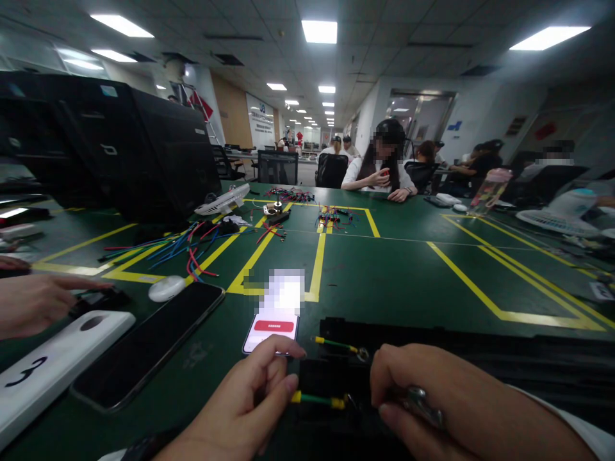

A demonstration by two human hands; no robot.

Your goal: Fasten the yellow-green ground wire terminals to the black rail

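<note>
My left hand is at bottom centre, fingers curled, its thumb at the yellow end of a short green-and-yellow wire. My right hand is closed around a shiny metal tool, which looks like a wrench; its working end is hidden. Under both hands lies a long black metal part. A second green-and-yellow wire runs across it to a ring terminal beside my right fingers. The far end of the nearer wire is in dark shadow.
A lit phone lies just beyond my left hand. On the left are a dark phone, a white power bank marked 3, a white case and another person's hand. Wire bundles and a seated person are farther off.
</note>
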